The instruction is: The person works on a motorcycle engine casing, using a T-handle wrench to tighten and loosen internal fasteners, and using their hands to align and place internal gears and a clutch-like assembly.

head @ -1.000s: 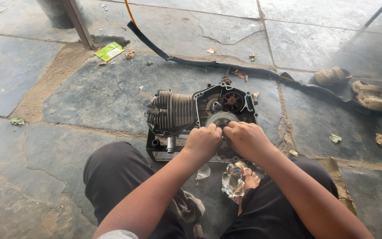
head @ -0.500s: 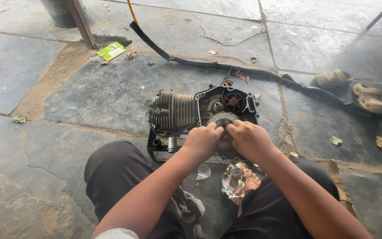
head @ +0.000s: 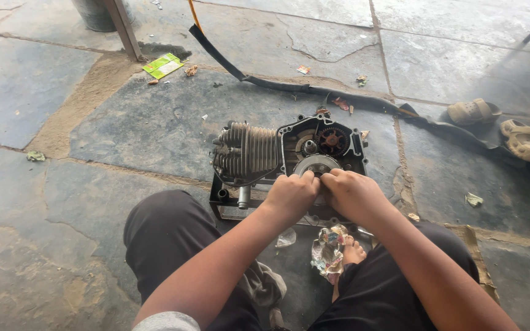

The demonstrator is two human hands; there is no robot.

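The engine (head: 289, 153) is lying on the stone floor (head: 154, 122) directly in front of the seated person's knees, with its side cover off. Its finned cylinder (head: 249, 150) is pointing toward the left, and a small dark gear (head: 332, 141) is sitting exposed in the open case. A round silver disc (head: 316, 164) is sitting at the near edge of the case.

The left hand (head: 291, 195) is pressing against the disc from the left with its fingers curled tight; what they are gripping cannot be told. The right hand (head: 354, 193) is meeting it from the right, fingers likewise bent closed on the disc's edge.

A crumpled foil wrapper (head: 328, 248) is lying between the legs. A black rubber strip (head: 314, 89) is running across the floor beyond the engine, ending near two tan sandals (head: 501, 125). A green packet (head: 163, 65) is lying far left.
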